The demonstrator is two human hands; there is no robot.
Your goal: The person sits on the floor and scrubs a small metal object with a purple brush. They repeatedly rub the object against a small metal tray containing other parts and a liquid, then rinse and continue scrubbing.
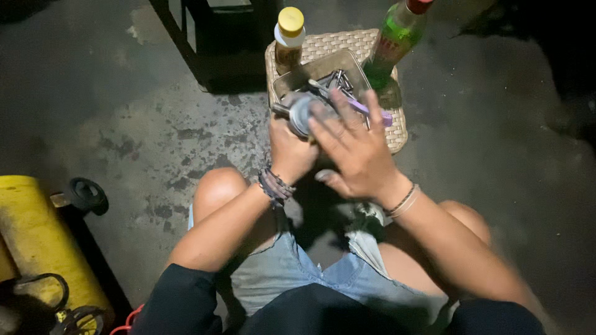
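Both hands meet over the near edge of a small woven stool top (397, 133), and they are doing different work. Left hand (290, 152) is clenched around the lower body of a grey round metal part (302, 111), which sits upright-tilted at the stool's near-left edge with a short stub poking out to the left. Right hand (354, 149) is spread flat, all 5 digits apart and gripping nothing, its fingers (338, 102) lying across the top and right side of that part; the hand is blurred, so whether the palm presses on the metal cannot be told. Behind the fingers a rectangular metal tray (310, 71) rests on the stool, holding loose bolts (338, 79) and a purple-handled tool (372, 111) that runs out from under the right fingertips. 2 bottles crowd the stool's far edge: a yellow-capped brown bottle (288, 40) at the far-left corner and a green bottle (394, 43) leaning at the far-right corner, close to the tray's rim. Bare concrete floor (136, 124) lies open to the left of the stool and to the right of it. At the lower left, well apart from the hands, a yellow tank (37, 242) lies along the frame edge with a black round cap (87, 195) beside it.
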